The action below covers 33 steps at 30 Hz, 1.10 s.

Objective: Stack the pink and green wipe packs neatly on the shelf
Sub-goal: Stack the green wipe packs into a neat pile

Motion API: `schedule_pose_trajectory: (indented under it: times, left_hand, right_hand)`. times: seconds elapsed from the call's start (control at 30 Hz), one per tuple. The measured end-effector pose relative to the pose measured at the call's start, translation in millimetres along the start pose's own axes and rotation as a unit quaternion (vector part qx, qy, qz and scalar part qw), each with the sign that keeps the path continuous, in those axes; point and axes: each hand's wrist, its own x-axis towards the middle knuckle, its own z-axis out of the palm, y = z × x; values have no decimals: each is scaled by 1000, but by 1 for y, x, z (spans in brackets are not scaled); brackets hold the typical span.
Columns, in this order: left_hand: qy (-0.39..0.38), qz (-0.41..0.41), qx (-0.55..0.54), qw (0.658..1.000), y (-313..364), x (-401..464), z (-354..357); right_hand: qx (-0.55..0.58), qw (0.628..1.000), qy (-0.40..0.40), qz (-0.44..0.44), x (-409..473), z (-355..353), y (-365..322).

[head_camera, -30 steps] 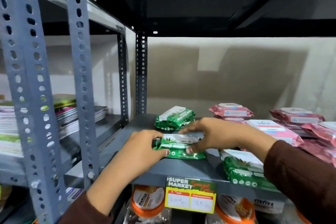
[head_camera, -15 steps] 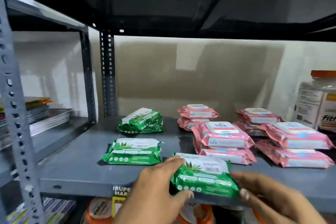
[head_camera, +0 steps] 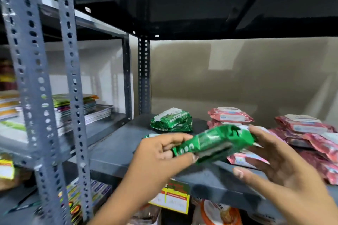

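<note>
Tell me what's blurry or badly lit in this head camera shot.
Head view: motion blur smears the held green pack, both hands, and the slotted uprights at left; the green pack at the back is sharper; the upper shelf's underside is in deep shadow; wide-angle bending at the edges.
</note>
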Motion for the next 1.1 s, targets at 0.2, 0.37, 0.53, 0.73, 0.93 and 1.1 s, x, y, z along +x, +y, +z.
schedule_pose_trajectory:
  times: [0.2,0.37,0.53,0.73,0.93,1.1]
  left_hand:
    - [-21,-76,-211,974,8,29,-10]
    - [59,-113,-149,981,13,54,-43]
    - [82,-173,-83,978,7,67,-80]
    - [85,-154,157,972,-21,83,-87]
    - [9,-159,220,962,-34,96,-85]
    - [7,-152,199,968,-36,102,-81]
  right_hand:
    - [173,983,15,53,51,49,0]
    - [-72,994,-19,-82,78,70,7]
    - [-487,853,-73,-173,90,92,37]
    - [-477,839,-222,-141,90,104,56]
    - [-453,845,-270,-87,91,102,42]
    - [-352,913,-206,19,93,81,31]
